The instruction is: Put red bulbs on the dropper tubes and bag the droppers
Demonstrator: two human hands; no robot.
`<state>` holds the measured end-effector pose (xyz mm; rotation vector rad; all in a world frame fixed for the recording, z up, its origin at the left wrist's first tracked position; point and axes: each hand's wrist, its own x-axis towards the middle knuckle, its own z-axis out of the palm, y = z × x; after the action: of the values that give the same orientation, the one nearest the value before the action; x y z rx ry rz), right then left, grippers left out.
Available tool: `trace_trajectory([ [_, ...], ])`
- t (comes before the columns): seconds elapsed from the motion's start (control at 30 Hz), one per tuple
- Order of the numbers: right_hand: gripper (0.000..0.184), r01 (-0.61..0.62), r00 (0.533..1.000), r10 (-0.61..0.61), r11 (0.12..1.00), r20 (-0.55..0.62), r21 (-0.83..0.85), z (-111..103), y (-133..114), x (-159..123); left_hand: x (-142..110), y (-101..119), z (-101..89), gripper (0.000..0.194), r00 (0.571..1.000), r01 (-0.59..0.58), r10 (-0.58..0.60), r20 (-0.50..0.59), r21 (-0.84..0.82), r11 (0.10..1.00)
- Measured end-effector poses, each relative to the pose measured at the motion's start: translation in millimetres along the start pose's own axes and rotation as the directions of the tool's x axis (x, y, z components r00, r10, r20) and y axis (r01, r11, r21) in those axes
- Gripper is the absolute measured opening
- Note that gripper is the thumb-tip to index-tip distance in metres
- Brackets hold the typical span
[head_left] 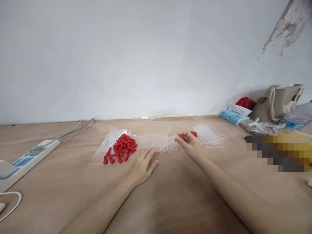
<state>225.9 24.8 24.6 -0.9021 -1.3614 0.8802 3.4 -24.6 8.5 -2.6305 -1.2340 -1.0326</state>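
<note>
My right hand point(191, 145) is closed around the red rubber bulb of a glass dropper point(168, 145), whose thin tube slants down to the left. My left hand point(142, 165) rests on the table with its fingers stretched out, and the tube's tip ends close to its fingertips. Whether they touch cannot be made out. Behind both hands lies a row of thin clear glass tubes point(156, 141). A heap of red rubber bulbs point(124, 144) sits on clear plastic bags point(99, 152) to the left of my left hand. More red bulbs point(194, 133) show just beyond my right hand.
Flat clear bags point(211, 136) are stacked on the right. Farther right stand a blue tissue pack point(234, 117), a beige cloth bag point(280, 100) and a tied plastic bag point(258, 126). A power strip point(29, 159) with a grey cable point(70, 131) lies on the left. The wall borders the table's back edge.
</note>
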Motion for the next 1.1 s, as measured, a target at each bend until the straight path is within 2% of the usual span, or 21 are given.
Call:
trace_trajectory([
  [0.07,0.040,-0.043,0.993,0.028,0.990,-0.110,-0.131,-22,-3,22,0,0,-0.6,0.037,1.000,0.023,-0.023,0.014,-0.004,1.000],
  [0.13,0.041,-0.141,0.978,0.083,0.938,-0.191,-0.316,-47,-3,43,0,0,-0.3,0.030,0.999,0.019,-0.018,0.048,-0.019,1.000],
  [0.2,0.038,-0.178,0.976,0.074,0.814,-0.206,-0.552,-68,1,60,0,0,0.2,0.026,0.997,0.015,-0.012,0.073,-0.037,0.999],
  [0.27,0.038,-0.174,0.984,0.083,0.649,-0.159,-0.740,-80,9,68,1,0,0.5,0.024,0.996,0.019,-0.015,0.092,-0.046,0.999],
  [0.37,0.036,-0.158,0.986,0.129,0.496,-0.108,-0.854,-82,25,68,1,0,0.5,0.021,0.993,0.025,-0.019,0.115,-0.048,0.999],
  [0.57,0.029,-0.171,0.983,0.126,0.334,-0.135,-0.927,-71,37,58,0,-1,0.3,0.018,0.993,0.022,-0.013,0.113,-0.071,0.997],
  [0.63,0.028,-0.163,0.986,0.098,0.314,-0.138,-0.935,-68,33,54,0,-1,0.1,0.018,0.993,0.021,-0.013,0.117,-0.069,0.997],
  [0.77,0.020,-0.121,0.992,0.072,0.358,-0.102,-0.926,-60,17,36,0,-1,1.1,0.017,0.993,0.021,-0.015,0.121,-0.050,0.999],
  [0.87,0.028,-0.027,1.000,0.005,0.321,-0.026,-0.947,-52,9,18,0,0,3.4,0.017,0.995,0.035,-0.035,0.094,0.001,0.999],
  [0.97,0.031,0.023,0.999,-0.049,0.272,0.010,-0.962,-47,9,5,4,0,5.7,0.018,0.994,0.103,-0.105,0.018,0.083,0.991],
  [1.1,0.030,0.056,0.998,-0.057,0.302,0.041,-0.952,-45,19,1,26,-3,9.2,0.019,0.964,0.264,-0.256,-0.065,0.201,0.943],
])
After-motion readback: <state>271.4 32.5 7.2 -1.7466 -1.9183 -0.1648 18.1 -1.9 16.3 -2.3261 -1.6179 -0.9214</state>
